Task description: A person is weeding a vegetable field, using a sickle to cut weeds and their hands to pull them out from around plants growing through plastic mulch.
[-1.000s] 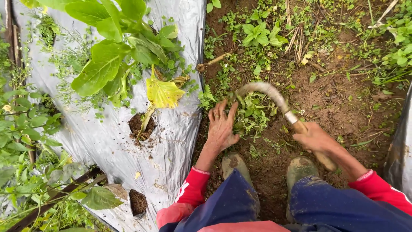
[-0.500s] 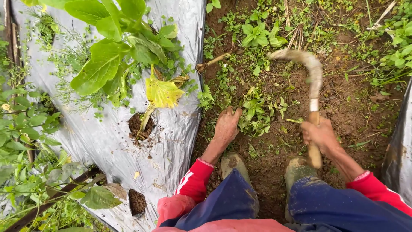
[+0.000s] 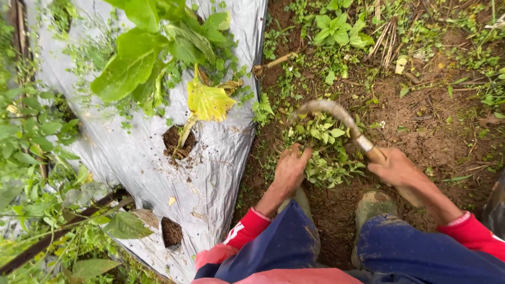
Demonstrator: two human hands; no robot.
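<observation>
Sickle (image 3: 336, 117): curved, mud-coated blade on a wooden handle with a pale metal collar. Blade arches over a clump of low weeds (image 3: 323, 152) on the bare soil path, tip pointing left and down toward the plastic's edge.

Right hand (image 3: 397, 169): fist closed around the sickle handle, just below the collar; red cuff at the wrist.

Left hand (image 3: 290, 168): fingers curled into the weeds at the clump's left side, gripping stems; it lies just below and left of the blade, not touching it.

Rubber boots (image 3: 374, 206): two, muddy, planted on the soil just behind the clump; blue trouser legs above.

Plastic mulch sheet (image 3: 221, 158): silver-grey, covering the raised bed left of the path, with round planting holes showing dark earth.

Leafy plant (image 3: 142, 58): broad green leaves, one yellowed leaf (image 3: 208, 101) drooping over a hole.

No packages, labels or signs visible.
</observation>
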